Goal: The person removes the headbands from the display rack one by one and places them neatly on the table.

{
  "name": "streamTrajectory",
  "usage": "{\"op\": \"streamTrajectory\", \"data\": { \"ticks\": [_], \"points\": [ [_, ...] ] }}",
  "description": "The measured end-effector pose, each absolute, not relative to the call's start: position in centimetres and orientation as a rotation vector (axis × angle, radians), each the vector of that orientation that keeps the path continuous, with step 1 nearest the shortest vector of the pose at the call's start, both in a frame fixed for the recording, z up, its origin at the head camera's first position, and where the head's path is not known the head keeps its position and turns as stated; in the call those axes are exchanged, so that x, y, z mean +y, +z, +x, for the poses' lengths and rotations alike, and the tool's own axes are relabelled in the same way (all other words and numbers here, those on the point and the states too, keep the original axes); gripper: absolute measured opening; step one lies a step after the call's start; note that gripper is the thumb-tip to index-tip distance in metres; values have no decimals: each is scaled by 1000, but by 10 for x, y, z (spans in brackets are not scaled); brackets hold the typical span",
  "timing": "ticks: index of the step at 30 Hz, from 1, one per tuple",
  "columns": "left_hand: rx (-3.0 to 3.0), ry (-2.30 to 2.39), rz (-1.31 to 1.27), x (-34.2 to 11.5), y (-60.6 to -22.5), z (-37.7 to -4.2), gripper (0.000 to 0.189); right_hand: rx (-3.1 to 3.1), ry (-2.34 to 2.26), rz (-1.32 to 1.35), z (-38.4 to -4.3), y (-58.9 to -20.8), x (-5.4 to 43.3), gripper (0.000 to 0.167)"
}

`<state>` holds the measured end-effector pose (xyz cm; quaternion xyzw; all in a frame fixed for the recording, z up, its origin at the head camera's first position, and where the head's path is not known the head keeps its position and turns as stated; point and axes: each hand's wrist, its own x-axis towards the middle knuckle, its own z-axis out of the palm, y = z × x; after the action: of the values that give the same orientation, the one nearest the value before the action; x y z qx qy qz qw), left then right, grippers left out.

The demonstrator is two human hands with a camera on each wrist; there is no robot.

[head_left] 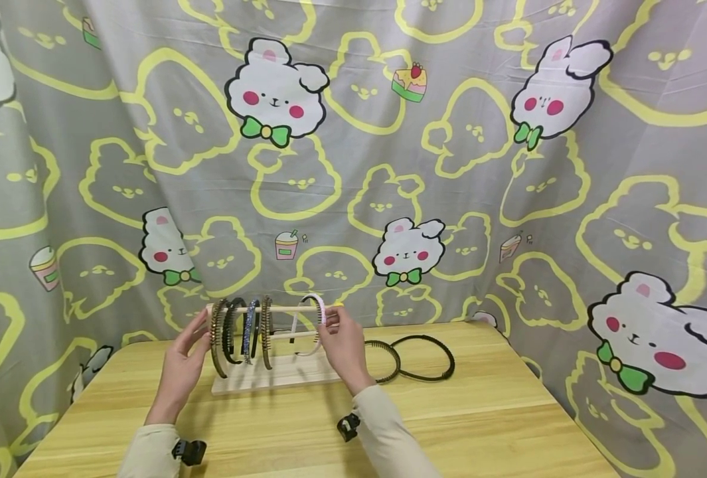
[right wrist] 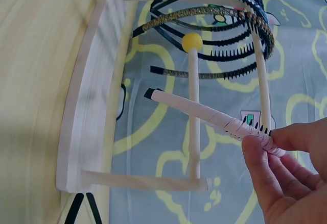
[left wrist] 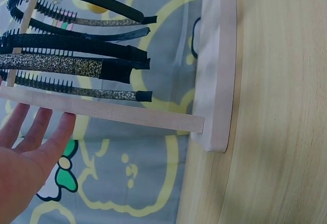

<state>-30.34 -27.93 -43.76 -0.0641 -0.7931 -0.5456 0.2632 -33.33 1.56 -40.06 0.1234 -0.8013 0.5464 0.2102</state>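
In the head view a pale wooden headband stand (head_left: 234,384) holds several headbands, dark and glittery, on its rods toward the left. My left hand (head_left: 181,368) is at the stand's left end; its extended fingertips touch the side upright (left wrist: 112,109) in the left wrist view. At the right end, my right hand (head_left: 346,348) pinches a pale pink wrapped headband (right wrist: 199,110) between thumb and fingers. That headband has small teeth inside and dark tips, and sits around the rod (right wrist: 263,91). Close by it is a shorter rod with a yellow ball end (right wrist: 192,41).
Two dark headbands, one toothed (head_left: 398,362) and one plain (head_left: 452,362), lie right of the stand on the wooden table (head_left: 461,425). A patterned grey curtain (head_left: 353,192) hangs behind and along the sides. Each wrist wears a small black camera (head_left: 190,452).
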Motion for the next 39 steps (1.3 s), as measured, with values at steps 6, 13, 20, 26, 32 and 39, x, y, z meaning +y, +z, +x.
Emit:
{"op": "streamTrajectory", "data": {
  "ticks": [6, 13, 20, 26, 32, 39],
  "points": [
    [-2151, -1480, -165, -280, -437, -303, 52, -2198, 1573, 317, -333, -403, 30, 22],
    [-2157, -1475, -164, -280, -436, -303, 52, -2175, 1645, 279, -334, -404, 44, 24],
    [-2156, -1473, -163, -280, -436, -304, 52, -2155, 1671, 226, -335, -407, 59, 25],
    [-2156, -1468, -165, -280, -436, -304, 51, -2150, 1704, 159, -335, -410, 70, 26],
    [-2150, -1471, -168, -280, -437, -303, 51, -2127, 1708, 126, -335, -413, 82, 27],
    [-2151, -1468, -177, -280, -437, -303, 52, -2094, 1756, 92, -335, -419, 101, 29]
  ]
}}
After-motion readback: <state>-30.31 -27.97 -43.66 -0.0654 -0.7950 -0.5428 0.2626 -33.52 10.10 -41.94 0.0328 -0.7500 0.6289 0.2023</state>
